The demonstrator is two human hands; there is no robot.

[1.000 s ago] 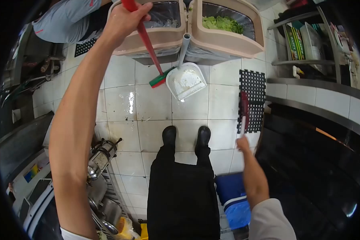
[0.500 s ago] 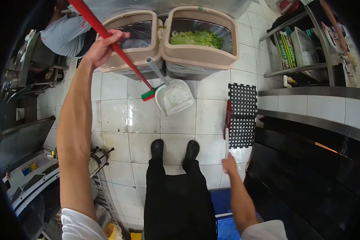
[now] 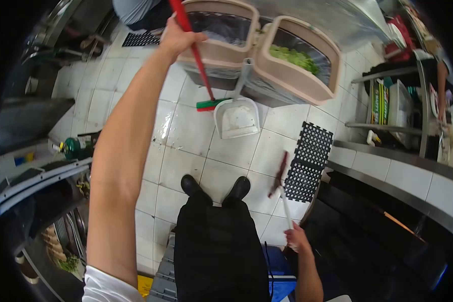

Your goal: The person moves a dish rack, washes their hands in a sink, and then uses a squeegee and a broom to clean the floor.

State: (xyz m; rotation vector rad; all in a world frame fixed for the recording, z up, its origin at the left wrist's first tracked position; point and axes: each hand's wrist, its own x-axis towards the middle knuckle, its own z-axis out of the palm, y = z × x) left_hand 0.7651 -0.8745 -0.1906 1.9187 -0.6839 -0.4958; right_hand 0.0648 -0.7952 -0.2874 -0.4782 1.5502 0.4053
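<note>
Left hand (image 3: 178, 38) is clamped on the red broom handle (image 3: 196, 55); its bristles (image 3: 209, 105) touch the dustpan (image 3: 237, 118) at 9 o'clock. Right hand (image 3: 298, 237) grips a brush (image 3: 281, 181) beside the black floor mat (image 3: 307, 161).

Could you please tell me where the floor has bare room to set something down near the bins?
Bare tiles lie between the shoes and the dustpan, and left of the red broom toward the metal shelving. It is crowded under the beige bins, and the black mat fills the right.
</note>
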